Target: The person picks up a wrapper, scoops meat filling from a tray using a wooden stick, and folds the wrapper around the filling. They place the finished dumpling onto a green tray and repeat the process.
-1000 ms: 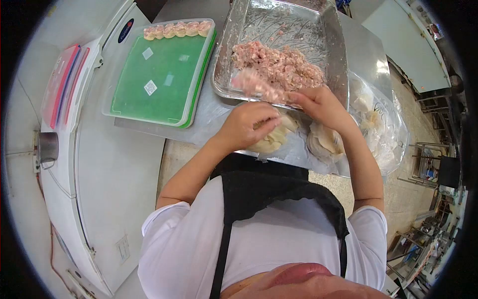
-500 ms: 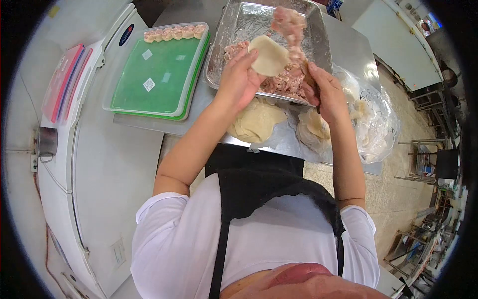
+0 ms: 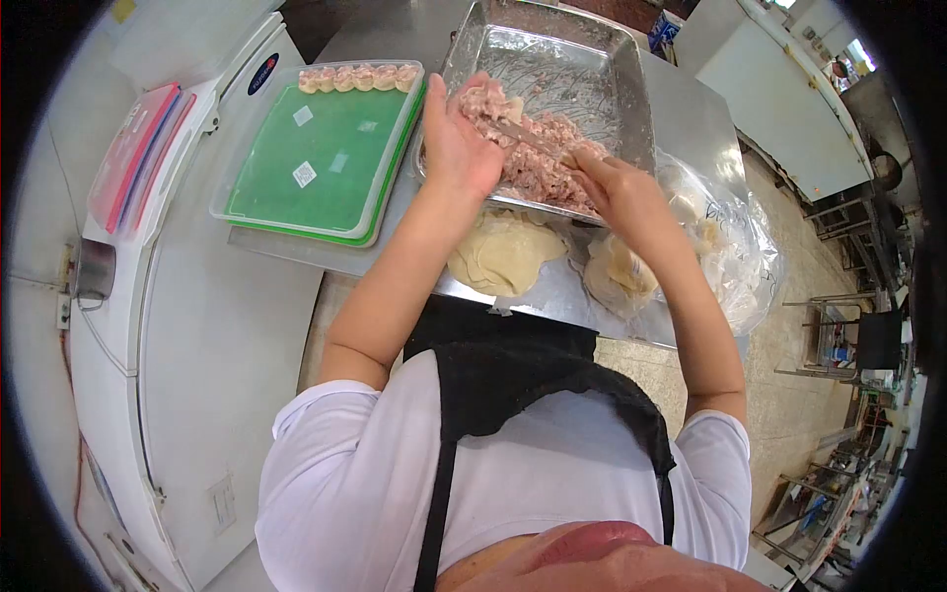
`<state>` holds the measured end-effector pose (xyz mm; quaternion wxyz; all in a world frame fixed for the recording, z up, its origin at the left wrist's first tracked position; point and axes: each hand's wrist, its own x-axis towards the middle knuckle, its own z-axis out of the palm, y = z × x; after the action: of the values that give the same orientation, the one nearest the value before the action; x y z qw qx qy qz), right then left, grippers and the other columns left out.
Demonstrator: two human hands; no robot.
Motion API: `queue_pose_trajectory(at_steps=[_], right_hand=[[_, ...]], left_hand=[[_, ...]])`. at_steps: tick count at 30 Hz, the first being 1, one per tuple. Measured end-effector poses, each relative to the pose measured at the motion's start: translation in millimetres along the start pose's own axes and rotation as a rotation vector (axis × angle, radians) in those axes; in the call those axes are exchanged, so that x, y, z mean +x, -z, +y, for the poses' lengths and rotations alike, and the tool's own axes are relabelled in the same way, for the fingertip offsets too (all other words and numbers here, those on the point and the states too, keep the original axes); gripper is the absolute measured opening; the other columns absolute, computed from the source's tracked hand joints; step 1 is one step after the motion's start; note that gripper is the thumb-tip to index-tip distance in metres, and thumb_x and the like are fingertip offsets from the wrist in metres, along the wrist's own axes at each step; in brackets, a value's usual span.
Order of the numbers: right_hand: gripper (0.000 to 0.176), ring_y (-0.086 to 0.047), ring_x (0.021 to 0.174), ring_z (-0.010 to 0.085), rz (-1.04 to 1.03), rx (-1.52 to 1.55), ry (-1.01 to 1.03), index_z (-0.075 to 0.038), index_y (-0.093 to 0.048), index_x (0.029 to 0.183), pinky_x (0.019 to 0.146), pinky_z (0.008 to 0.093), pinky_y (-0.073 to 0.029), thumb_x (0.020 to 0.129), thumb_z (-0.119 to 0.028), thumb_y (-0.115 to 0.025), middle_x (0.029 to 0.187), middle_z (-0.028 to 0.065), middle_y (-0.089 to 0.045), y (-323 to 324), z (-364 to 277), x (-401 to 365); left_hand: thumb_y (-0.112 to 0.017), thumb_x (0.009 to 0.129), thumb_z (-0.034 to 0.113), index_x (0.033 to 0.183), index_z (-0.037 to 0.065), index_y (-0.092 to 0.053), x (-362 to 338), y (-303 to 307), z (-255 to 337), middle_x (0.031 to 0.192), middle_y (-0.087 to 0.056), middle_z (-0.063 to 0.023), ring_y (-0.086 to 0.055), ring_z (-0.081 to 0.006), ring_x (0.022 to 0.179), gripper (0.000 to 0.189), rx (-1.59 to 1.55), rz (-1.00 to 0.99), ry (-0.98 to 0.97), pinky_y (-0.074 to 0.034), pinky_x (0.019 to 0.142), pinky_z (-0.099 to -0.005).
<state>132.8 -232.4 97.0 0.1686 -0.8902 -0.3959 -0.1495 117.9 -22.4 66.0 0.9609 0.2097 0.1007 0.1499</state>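
My left hand [image 3: 460, 146] is cupped under a round dough wrapper, now mostly hidden by a mound of pink minced meat filling [image 3: 485, 99]. My right hand [image 3: 623, 195] grips a narrow flat spreader [image 3: 528, 136], its blade pressed against that filling. Both hands are over the near part of a deep metal tray [image 3: 631, 104], where more minced meat [image 3: 552, 178] lies heaped. Just in front of the tray sits a pile of pale round wrappers [image 3: 505, 255]. A smaller wrapper stack [image 3: 619, 276], partly in plastic, is beneath my right forearm.
On the left, a lidded plastic box [image 3: 286, 183] with a green surface carries one row of filled dumplings [image 3: 357, 78] along its far edge. A clear plastic bag [image 3: 745, 266] with pale contents rests at the table's right. A white refrigerator [image 3: 227, 326] stands to the left.
The spreader has swung left, bringing its clump of meat from above the tray onto the wrapper. My left hand has tilted and shifted slightly left; my right hand has lowered a little.
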Motion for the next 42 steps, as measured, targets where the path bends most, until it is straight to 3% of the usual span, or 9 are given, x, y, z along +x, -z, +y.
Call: queue_pose_trajectory(at_steps=[10,13,15,19,22,28,32,34,42], right_hand=[[0.024,-0.064,0.072,0.0342,-0.004,-0.037,0.131,-0.012,-0.066,0.113,0.064,0.0416,-0.051,0.092,-0.023,-0.060,0.080,0.0137,-0.062,0.0,10.3,17.7],[0.026,-0.060,0.060,0.0226,0.108,0.252,0.214,-0.010,-0.066,0.115,0.055,0.0331,-0.045,0.097,-0.024,-0.056,0.070,0.0074,-0.058,17.6,30.7,18.1],[0.030,-0.046,0.056,0.0083,-0.137,0.620,-0.274,-0.005,-0.067,0.117,0.052,0.0248,-0.036,0.101,-0.025,-0.051,0.063,-0.0020,-0.048,30.1,31.9,10.6],[0.034,-0.039,0.059,0.0037,-0.349,0.840,-0.243,-0.003,-0.065,0.121,0.051,0.0223,-0.031,0.101,-0.026,-0.052,0.064,-0.0050,-0.043,44.3,34.0,-3.7],[0.035,-0.040,0.060,0.0044,-0.356,0.780,-0.222,-0.002,-0.063,0.124,0.052,0.0219,-0.033,0.099,-0.026,-0.055,0.066,-0.0046,-0.046,49.4,27.9,-12.0],[0.035,-0.056,0.067,0.0088,-0.518,0.734,-0.268,-0.003,-0.064,0.122,0.063,0.0274,-0.048,0.096,-0.026,-0.060,0.082,0.0070,-0.068,24.7,40.1,-10.0],[0.030,-0.063,0.067,0.0153,-0.352,0.655,-0.096,-0.006,-0.066,0.118,0.061,0.0310,-0.050,0.094,-0.023,-0.062,0.081,0.0091,-0.068,5.5,59.7,-6.3],[0.025,-0.067,0.070,0.0250,0.023,-0.066,0.074,-0.012,-0.066,0.114,0.060,0.0371,-0.052,0.090,-0.019,-0.063,0.079,0.0105,-0.065,15.4,37.5,-2.1],[0.029,-0.065,0.081,0.0360,-0.299,-0.245,-0.154,-0.016,-0.066,0.117,0.068,0.0446,-0.050,0.095,-0.031,-0.053,0.087,0.0159,-0.067,-19.9,74.8,-11.3]], left_hand=[[-0.056,0.092,0.048,0.118,-0.003,-0.053,16.5,3.9,13.0,0.110,-0.056,-0.0141,-0.051,-0.0341,0.110,0.058,-0.068,0.028,-0.010,-0.041,0.103,-0.0508],[-0.062,0.091,0.034,0.125,0.000,-0.050,17.0,17.2,22.1,0.115,-0.056,-0.0155,-0.052,-0.0331,0.113,0.050,-0.154,-0.258,0.151,-0.043,0.103,-0.0503],[-0.065,0.088,0.013,0.133,0.005,-0.047,-10.5,-0.3,27.1,0.122,-0.055,-0.0171,-0.056,-0.0296,0.111,0.049,0.490,-0.460,0.008,-0.049,0.096,-0.0479],[-0.074,0.080,0.006,0.135,0.008,-0.050,-18.9,-15.0,33.4,0.127,-0.059,-0.0077,-0.063,-0.0166,0.100,0.061,1.348,-0.586,-0.468,-0.050,0.091,-0.0311],[-0.081,0.074,0.014,0.123,0.009,-0.062,-12.7,-19.8,33.7,0.099,-0.068,-0.0028,-0.061,-0.0097,0.089,0.052,1.307,-0.778,-0.194,-0.051,0.080,-0.0269],[-0.076,0.073,0.013,0.104,0.006,-0.069,3.4,-11.2,39.2,0.094,-0.070,-0.0025,-0.061,-0.0105,0.085,0.033,1.600,-1.037,-0.338,-0.050,0.078,-0.0288],[-0.076,0.073,0.016,0.099,0.001,-0.067,8.7,8.2,21.9,0.088,-0.069,-0.0038,-0.062,-0.0127,0.078,0.031,1.683,-0.854,-0.372,-0.050,0.072,-0.0285],[-0.078,0.074,0.022,0.096,0.000,-0.066,22.8,22.3,13.1,0.082,-0.066,-0.0049,-0.060,-0.0132,0.070,0.034,1.309,-0.364,0.038,-0.049,0.065,-0.0281],[-0.082,0.074,0.027,0.122,0.002,-0.054,16.0,27.4,33.7,0.086,-0.064,-0.0051,-0.059,-0.0129,0.065,0.062,1.390,-0.512,0.067,-0.050,0.056,-0.0271]])
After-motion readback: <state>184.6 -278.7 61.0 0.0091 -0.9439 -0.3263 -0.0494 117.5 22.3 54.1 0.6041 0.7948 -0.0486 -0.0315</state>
